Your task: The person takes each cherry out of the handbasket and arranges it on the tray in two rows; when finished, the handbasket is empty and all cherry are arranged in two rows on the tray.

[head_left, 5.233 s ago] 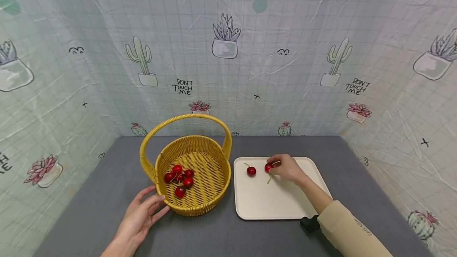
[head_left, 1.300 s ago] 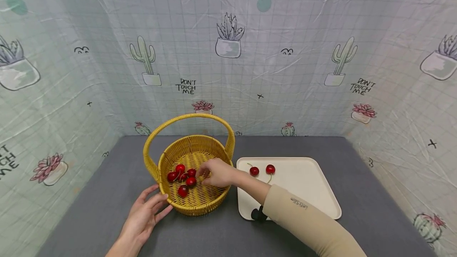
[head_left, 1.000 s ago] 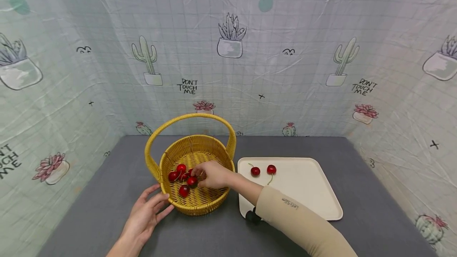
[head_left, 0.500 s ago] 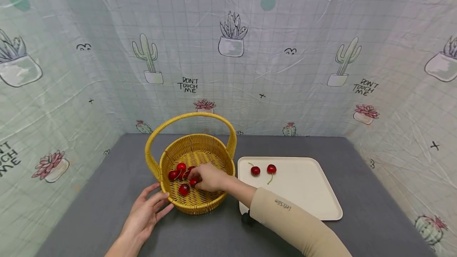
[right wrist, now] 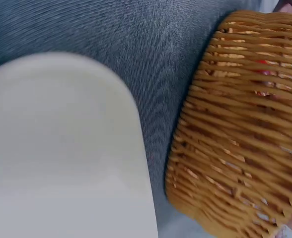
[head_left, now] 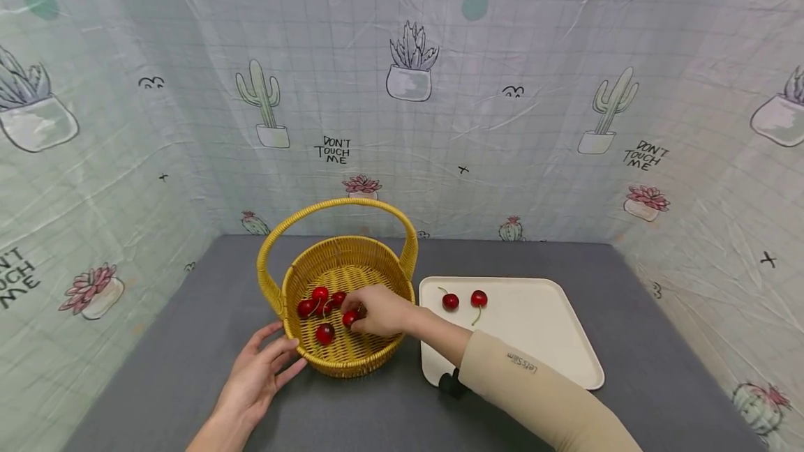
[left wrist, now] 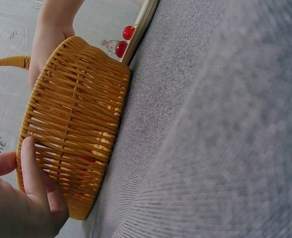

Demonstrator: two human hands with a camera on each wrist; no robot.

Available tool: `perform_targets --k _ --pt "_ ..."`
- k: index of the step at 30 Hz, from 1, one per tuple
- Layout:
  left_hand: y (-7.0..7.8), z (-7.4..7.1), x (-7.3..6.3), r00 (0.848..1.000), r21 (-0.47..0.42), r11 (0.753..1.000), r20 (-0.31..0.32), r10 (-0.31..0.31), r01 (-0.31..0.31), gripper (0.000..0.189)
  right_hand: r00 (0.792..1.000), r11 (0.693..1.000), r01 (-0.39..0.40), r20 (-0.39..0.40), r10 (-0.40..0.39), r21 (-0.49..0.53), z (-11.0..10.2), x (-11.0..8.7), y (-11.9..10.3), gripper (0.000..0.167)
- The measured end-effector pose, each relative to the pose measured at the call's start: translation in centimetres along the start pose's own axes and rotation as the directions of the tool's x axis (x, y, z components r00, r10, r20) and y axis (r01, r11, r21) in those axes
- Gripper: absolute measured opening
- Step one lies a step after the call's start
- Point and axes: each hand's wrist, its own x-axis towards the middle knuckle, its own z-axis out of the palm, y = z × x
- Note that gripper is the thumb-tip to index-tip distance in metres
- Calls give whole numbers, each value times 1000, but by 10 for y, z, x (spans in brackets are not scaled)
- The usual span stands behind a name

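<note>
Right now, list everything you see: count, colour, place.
Table: one, grey, underneath
Basket: one, yellow, table's left
Tray: one, cream, right of the basket
Basket cherries: five, red, inside, toward the left
Held cherry: one, red, inside the basket
Tray cherries: two, red, near the far edge
Patterned sheeting: count unclear, pale, behind and both sides
Sleeve: one, beige, near right
Attachment: one, black, beside the sleeve's cuff
Left hand: one, touching basket's left side
Right hand: one, pinching the held cherry
</note>
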Motion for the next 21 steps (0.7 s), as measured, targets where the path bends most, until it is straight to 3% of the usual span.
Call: perform_targets --k 14,21 --pt "1 -1 -2 1000 -8 1000 -6 1 -1 63 995 994 53 -85 -44 98 -27 -36 1 23" --pt "2 0 -3 1000 -12 1000 -11 -5 5 63 990 990 41 -140 -22 137 -40 -55 3 23"
